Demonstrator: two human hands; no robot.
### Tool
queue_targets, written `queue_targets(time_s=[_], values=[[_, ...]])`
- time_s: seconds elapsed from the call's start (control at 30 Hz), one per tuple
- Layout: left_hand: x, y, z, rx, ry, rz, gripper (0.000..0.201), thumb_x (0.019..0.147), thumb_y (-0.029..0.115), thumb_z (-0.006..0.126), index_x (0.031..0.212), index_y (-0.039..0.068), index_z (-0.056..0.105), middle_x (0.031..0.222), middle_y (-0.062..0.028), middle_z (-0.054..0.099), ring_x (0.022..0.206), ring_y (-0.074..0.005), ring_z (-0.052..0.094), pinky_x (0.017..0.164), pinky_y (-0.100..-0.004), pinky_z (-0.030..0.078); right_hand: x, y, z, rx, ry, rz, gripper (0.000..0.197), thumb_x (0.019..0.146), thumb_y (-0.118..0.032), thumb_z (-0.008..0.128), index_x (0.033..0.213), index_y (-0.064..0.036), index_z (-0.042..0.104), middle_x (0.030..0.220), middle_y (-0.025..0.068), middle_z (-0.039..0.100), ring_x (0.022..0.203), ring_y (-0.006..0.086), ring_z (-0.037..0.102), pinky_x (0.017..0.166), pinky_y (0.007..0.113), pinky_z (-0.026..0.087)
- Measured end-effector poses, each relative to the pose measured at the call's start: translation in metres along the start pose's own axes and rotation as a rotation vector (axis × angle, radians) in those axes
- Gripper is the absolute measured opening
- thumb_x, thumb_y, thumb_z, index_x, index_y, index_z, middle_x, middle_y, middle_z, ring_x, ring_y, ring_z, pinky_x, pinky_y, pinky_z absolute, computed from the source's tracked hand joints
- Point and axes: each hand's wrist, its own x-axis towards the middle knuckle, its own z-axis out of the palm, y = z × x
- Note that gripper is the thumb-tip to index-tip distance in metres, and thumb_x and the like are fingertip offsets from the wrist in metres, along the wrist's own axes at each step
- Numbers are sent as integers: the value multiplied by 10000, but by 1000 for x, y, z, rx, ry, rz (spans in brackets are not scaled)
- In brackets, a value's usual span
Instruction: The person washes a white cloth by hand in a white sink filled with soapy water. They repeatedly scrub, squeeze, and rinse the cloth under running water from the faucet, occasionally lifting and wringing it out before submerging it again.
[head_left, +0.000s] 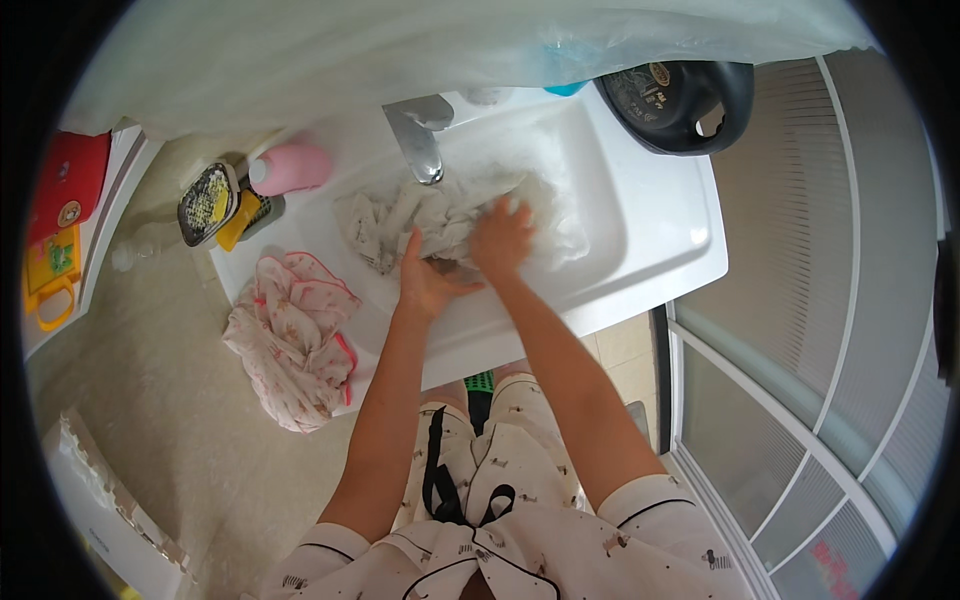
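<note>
A pale, wet cloth (430, 215) lies bunched in the white sink (597, 200), amid water and suds below the chrome faucet (413, 138). At the near side of the cloth is my left hand (432, 287), thumb raised and fingers stretched toward the right. My right hand (502, 240) is over the right part of the cloth, its fingers spread and a little blurred by motion. Neither hand visibly grips the fabric. A pink-edged, patterned garment (295, 335) hangs in a heap over the sink's left front edge.
On the left ledge are a pink bottle (292, 168), a soap dish (209, 204) and a yellow block (238, 222). A black jug (675, 105) stands at the back right. Ribbed sliding panels (780, 230) line the right side, and a shelf (105, 225) the left.
</note>
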Motion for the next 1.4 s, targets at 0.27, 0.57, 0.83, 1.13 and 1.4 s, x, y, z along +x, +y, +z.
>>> queue_targets(time_s=[0.27, 0.57, 0.83, 1.13, 1.4], values=[[57, 18, -79, -371, -745, -213, 658, 898, 543, 592, 1349, 87, 445, 1119, -87, 591, 984, -215, 603, 858, -359, 528, -78, -77, -110, 662, -156, -156, 273, 839, -233, 617, 1043, -51, 606, 938, 206, 639, 884, 398, 626, 717, 504, 492], [13, -7, 8, -120, 136, 153, 398, 968, 374, 508, 1239, 84, 542, 1123, -65, 603, 1040, -221, 600, 873, -369, 522, -16, -50, -61, 360, -423, 188, 413, 842, -429, 615, 762, -31, 689, 843, 190, 695, 848, 372, 660, 711, 461, 516], [2, 6, -50, 250, 169, 198, 464, 926, 339, 589, 1296, 68, 516, 1244, -95, 568, 1118, -226, 572, 961, -367, 475, 36, -35, -36, 462, -430, 310, 780, 800, -591, 641, 1259, 26, 510, 1288, 274, 520, 1203, 391, 507, 963, 477, 421], [25, 44, -46, -51, -117, 295, 653, 883, 495, 633, 1370, 99, 457, 1306, -69, 550, 1183, -230, 538, 982, -379, 458, -53, -87, -58, 629, -434, -145, 413, 886, -327, 615, 1180, -47, 539, 1092, 244, 545, 967, 414, 575, 788, 488, 483], [47, 17, -68, -143, -150, 228, 437, 942, 389, 537, 1261, 90, 549, 1194, -56, 604, 1059, -230, 609, 904, -375, 517, -45, -89, -71, 311, -318, -120, 333, 846, -392, 636, 867, -62, 678, 831, 161, 654, 745, 356, 659, 620, 448, 526]])
